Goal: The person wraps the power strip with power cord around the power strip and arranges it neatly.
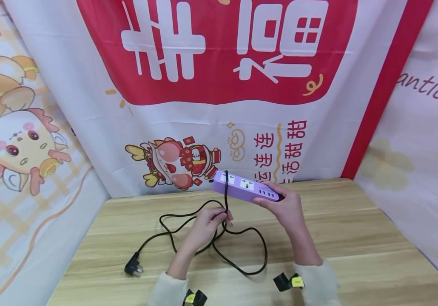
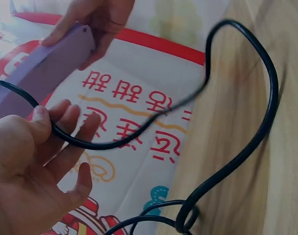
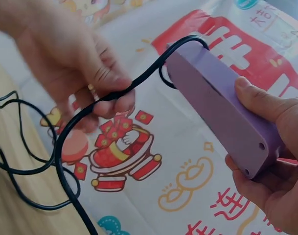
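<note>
A purple power strip [image 1: 238, 190] with white socket faces and several USB ports is held up off the table by my right hand [image 1: 285, 206], which grips its right end between thumb and fingers. Its black cord [image 1: 226, 191] passes over the left end of the strip and down to my left hand [image 1: 209, 223]. Thumb and fingertips there pinch the cord, as the right wrist view shows. Below the hands the rest of the cord lies in loose loops on the table. The black plug [image 1: 132, 266] rests at the cord's far left end, prongs showing.
The wooden table [image 1: 356, 238] carries the cord loops. A printed cloth [image 1: 188, 114] with red and white lettering hangs behind it, and more printed cloth [image 1: 39, 170] walls the left side. Black straps with yellow tags are on both wrists.
</note>
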Demonstrator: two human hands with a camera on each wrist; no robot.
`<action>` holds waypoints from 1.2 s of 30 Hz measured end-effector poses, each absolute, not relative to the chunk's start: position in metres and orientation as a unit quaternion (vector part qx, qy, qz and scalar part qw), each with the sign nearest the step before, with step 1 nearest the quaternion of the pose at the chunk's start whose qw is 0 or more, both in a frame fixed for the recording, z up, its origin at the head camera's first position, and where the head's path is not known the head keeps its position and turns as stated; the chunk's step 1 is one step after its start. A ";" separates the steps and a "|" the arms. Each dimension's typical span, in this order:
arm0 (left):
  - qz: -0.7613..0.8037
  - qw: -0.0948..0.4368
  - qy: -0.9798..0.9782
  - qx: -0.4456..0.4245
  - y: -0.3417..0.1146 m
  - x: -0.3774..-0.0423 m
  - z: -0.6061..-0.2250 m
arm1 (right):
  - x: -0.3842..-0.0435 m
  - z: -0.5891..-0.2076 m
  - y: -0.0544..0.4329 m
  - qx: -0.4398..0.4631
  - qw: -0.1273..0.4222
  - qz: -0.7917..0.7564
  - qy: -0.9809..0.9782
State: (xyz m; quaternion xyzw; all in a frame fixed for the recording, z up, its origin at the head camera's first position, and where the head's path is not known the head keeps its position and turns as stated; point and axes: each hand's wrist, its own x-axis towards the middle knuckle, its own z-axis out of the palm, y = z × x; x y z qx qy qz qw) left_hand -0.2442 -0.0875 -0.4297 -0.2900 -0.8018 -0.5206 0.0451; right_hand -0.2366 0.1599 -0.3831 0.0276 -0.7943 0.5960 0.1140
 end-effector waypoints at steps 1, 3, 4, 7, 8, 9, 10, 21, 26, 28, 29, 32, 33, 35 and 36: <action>-0.520 0.044 -0.802 -0.288 -0.087 -0.245 -0.431 | -0.236 -0.382 0.160 0.030 0.105 0.604 -0.790; -0.522 0.043 -0.805 -0.278 -0.087 -0.246 -0.432 | -0.234 -0.380 0.162 0.043 0.096 0.609 -0.787; -0.527 0.040 -0.807 -0.264 -0.086 -0.246 -0.433 | -0.233 -0.380 0.163 0.052 0.093 0.608 -0.787; -0.537 0.040 -0.810 -0.234 -0.088 -0.247 -0.434 | -0.231 -0.378 0.164 0.090 0.090 0.604 -0.787; -0.541 0.038 -0.810 -0.224 -0.090 -0.248 -0.435 | -0.230 -0.378 0.164 0.101 0.089 0.600 -0.789; -0.543 0.038 -0.810 -0.218 -0.092 -0.248 -0.434 | -0.229 -0.377 0.164 0.112 0.088 0.595 -0.791; -0.544 0.042 -0.809 -0.218 -0.094 -0.248 -0.434 | -0.229 -0.377 0.163 0.124 0.087 0.589 -0.794; -0.522 0.142 -0.764 -0.352 -0.114 -0.249 -0.431 | -0.227 -0.377 0.163 0.253 0.067 0.535 -0.804; -0.526 0.100 -0.771 -0.345 -0.114 -0.250 -0.426 | -0.226 -0.377 0.165 0.290 0.053 0.506 -0.811; -0.517 0.084 -0.791 -0.315 -0.115 -0.249 -0.424 | -0.226 -0.378 0.165 0.305 0.048 0.495 -0.812; -0.514 0.076 -0.800 -0.299 -0.116 -0.249 -0.424 | -0.226 -0.378 0.165 0.311 0.046 0.491 -0.812; -0.501 0.071 -0.823 -0.258 -0.119 -0.250 -0.424 | -0.227 -0.378 0.165 0.321 0.042 0.473 -0.820; -0.497 0.073 -0.827 -0.251 -0.120 -0.250 -0.424 | -0.227 -0.378 0.165 0.320 0.042 0.464 -0.825; -0.484 0.079 -0.836 -0.246 -0.122 -0.251 -0.424 | -0.227 -0.379 0.164 0.318 0.042 0.445 -0.836; -0.478 0.081 -0.839 -0.245 -0.123 -0.251 -0.424 | -0.227 -0.379 0.163 0.317 0.042 0.435 -0.842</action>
